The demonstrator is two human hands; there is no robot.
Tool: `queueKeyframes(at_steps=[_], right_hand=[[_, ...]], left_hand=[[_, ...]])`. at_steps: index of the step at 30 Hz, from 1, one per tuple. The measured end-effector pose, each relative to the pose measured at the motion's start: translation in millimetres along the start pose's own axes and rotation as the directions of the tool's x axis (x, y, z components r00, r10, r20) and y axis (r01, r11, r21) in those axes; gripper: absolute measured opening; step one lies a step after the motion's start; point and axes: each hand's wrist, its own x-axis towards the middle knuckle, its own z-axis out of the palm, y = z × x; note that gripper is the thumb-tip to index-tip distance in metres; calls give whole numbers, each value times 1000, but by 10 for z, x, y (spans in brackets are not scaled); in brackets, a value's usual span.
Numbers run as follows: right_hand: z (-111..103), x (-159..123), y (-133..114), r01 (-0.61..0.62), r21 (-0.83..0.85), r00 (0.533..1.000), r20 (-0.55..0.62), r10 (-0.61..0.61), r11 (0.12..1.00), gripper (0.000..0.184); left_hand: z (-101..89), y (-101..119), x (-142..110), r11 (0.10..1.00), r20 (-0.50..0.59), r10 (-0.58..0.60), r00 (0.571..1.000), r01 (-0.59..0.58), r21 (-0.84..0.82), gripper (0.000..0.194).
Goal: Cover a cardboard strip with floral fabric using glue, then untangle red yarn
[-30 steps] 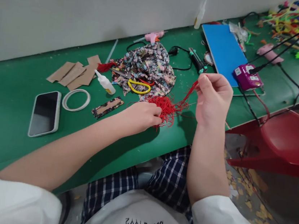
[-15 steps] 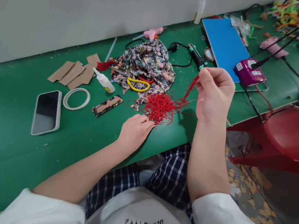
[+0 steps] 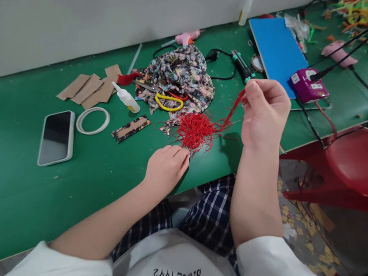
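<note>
My right hand [image 3: 266, 112] is raised over the table, thumb and fingers pinching the upper end of a bundle of red threads [image 3: 230, 115]. The bundle slants down into a tangled heap of red thread [image 3: 195, 131] on the table. Just in front of that heap is my left hand [image 3: 166, 166], back up and fingers curled in. Its fingertips are hidden, so whether they grip a thread cannot be seen. Behind the heap, yellow-handled scissors [image 3: 169, 102] lie on crumpled floral cloth [image 3: 185, 73]. A cloth-edged cardboard strip [image 3: 131, 129] lies left of the heap.
Leftward are a phone [image 3: 57, 138], a white ring [image 3: 92, 121], a glue bottle [image 3: 126, 98], cardboard pieces [image 3: 91, 88] and a red tassel [image 3: 127, 78]. Behind lie a pink glue gun [image 3: 187, 37] and a cutter [image 3: 242, 66]. A purple power adapter [image 3: 309, 85] with cables sits right, above a red stool [image 3: 362, 160].
My left hand has drawn slightly back toward me, its fingers more curled. My right hand still pinches the red threads in about the same place. The view has shifted slightly.
</note>
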Motion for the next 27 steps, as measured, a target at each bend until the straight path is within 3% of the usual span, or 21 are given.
queueKeyframes(at_steps=[4,7,10,15,20,27], right_hand=[[0,-5,-7,25,21,1000,3,-25,999,17],[0,-15,-17,34,-19,999,11,-34,999,17],[1,-24,-23,2,-103,1000,12,-1,995,22],[9,-27,-27,14,-23,1000,12,-14,1000,20],[14,-23,-32,-4,-62,1000,-4,4,998,18],[0,-14,-30,16,28,1000,-5,-16,999,16]], left_hand=[[1,43,-52,949,80,-188,979,202,-243,6],[5,47,-95,919,70,-302,951,310,-244,7],[21,82,-111,943,43,-298,954,301,-142,16],[76,209,-36,953,48,-297,954,299,-48,27],[102,251,39,959,44,-282,959,281,27,19],[37,211,8,981,42,-158,987,152,123,18]])
